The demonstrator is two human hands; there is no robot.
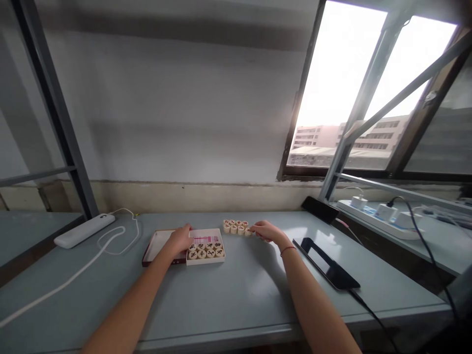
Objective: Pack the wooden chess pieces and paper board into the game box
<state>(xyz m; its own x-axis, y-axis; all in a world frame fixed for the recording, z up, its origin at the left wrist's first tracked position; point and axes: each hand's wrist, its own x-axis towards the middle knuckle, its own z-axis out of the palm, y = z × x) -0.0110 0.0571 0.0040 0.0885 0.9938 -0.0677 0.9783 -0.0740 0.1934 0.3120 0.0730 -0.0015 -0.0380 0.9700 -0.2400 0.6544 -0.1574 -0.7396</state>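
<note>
The fingers of your left hand (180, 240) were bent and bunched at the upper left edge of the white box (205, 261), where it met the dark-red tray (154, 245); whether they gripped either one could not be told. The fingers of your right hand (268, 231) were drawn nearly together, their tips touching the piece (248, 231) at the right end of the front row in a block of red-marked pieces (233, 229), though a firm hold could not be made out. Box, tray and block all stood on the grey-blue surface (236, 300) before you, against a pale wall (195, 113), with a window (339, 98) at the upper right. To your left lay a white device (84, 231) with a white cable (70, 281); to your right, a dark tablet (326, 263), and past the metal post a white power strip (379, 220). Counted out, you had eight red-marked pieces in two rows of four, and eight black-marked pieces (210, 253) showing in the box, also four and four
</note>
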